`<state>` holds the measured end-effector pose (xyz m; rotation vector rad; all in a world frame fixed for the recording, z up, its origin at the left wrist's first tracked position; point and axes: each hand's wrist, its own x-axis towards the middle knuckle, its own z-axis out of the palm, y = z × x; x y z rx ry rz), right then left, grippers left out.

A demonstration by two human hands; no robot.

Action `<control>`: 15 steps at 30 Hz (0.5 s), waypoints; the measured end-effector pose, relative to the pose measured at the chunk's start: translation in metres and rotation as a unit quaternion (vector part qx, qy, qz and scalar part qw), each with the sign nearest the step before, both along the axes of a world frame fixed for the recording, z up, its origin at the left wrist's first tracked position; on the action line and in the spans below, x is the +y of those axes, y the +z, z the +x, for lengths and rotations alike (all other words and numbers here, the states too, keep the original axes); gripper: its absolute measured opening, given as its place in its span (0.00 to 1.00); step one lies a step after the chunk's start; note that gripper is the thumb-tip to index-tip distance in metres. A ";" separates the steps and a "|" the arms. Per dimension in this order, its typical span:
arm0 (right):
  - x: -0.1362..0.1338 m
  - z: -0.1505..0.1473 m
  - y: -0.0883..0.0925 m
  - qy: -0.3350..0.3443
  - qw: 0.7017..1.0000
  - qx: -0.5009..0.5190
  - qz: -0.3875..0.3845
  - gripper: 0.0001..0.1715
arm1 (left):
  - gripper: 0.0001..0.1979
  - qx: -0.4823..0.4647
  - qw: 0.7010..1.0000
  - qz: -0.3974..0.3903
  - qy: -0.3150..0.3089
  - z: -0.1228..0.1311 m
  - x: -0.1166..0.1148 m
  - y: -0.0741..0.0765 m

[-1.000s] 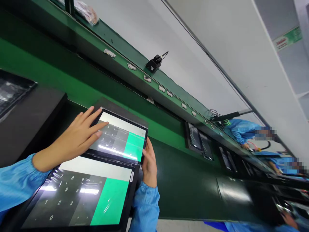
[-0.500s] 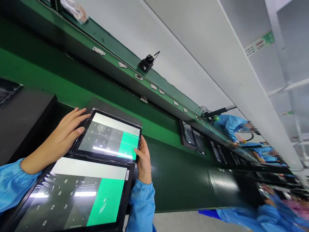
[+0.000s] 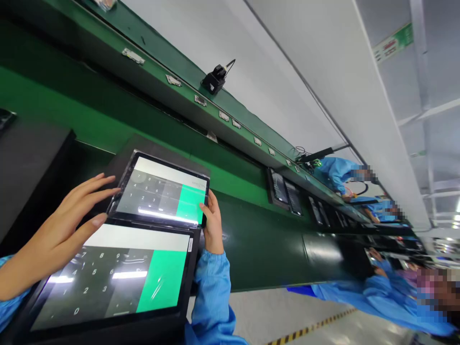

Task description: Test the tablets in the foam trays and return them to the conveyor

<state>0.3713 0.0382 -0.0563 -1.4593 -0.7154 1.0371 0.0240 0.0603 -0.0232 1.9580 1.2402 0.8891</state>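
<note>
Two tablets with lit calculator keypads lie one beyond the other. The farther, smaller tablet (image 3: 165, 188) rests on a dark block; the nearer, larger tablet (image 3: 118, 280) shows the same layout with a green area at right. My right hand (image 3: 212, 218) holds the farther tablet by its right edge, thumb over the front near the green area. My left hand (image 3: 77, 215) is open, fingers stretched toward that tablet's left edge. Its fingertips are close to the edge; I cannot tell whether they touch. Part of the left hand covers a corner of the larger tablet.
A black block (image 3: 32, 163) stands at left. Small board-like pieces (image 3: 173, 80) line the green ledge, and a black device with a cable (image 3: 214, 80) sits above. More tablets (image 3: 279, 187) lie farther along the bench. Co-workers in blue (image 3: 338, 177) are at the right.
My left hand has drawn back left and toward me from the farther tablet's edge. My right hand still holds that tablet. The view has shifted slightly.
</note>
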 end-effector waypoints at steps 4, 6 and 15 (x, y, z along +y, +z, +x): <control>-0.044 -0.008 0.005 0.028 1.000 0.008 0.006 0.41 | 0.24 0.027 0.999 0.000 -0.038 -0.017 -0.033 -0.006; -0.081 -0.019 0.008 0.068 0.998 0.009 -0.004 0.45 | 0.26 0.036 0.998 -0.022 -0.045 -0.029 -0.054 -0.012; -0.158 -0.072 0.014 0.081 0.994 -0.055 -0.046 0.56 | 0.31 0.024 0.997 -0.064 -0.046 -0.056 -0.088 -0.028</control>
